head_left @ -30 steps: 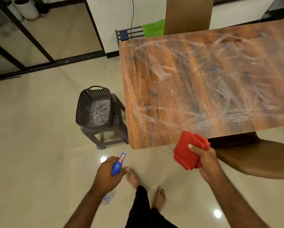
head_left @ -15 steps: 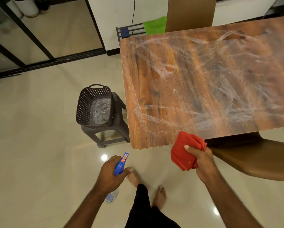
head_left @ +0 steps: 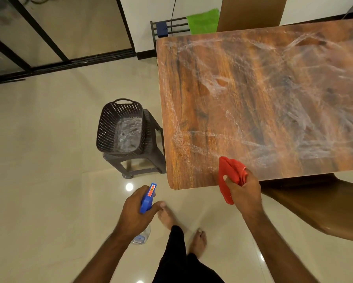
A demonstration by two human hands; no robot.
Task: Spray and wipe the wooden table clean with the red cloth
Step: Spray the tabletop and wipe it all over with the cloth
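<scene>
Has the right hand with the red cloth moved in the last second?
Yes: the right hand has carried the red cloth forward, farther over the wooden table's near edge.

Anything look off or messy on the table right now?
Yes: whitish smeared streaks cover most of the wooden table, dense near its left edge, so it looks unwiped. The red cloth, gripped by the right hand, is only at the near edge.

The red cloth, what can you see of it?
The red cloth is plain, soft-looking fabric bunched into folds. The right hand grips it, thumb across its front, one end poking up, another hanging below. It is at the near edge of the streaked wooden table; whether it touches the wood is unclear.
</scene>
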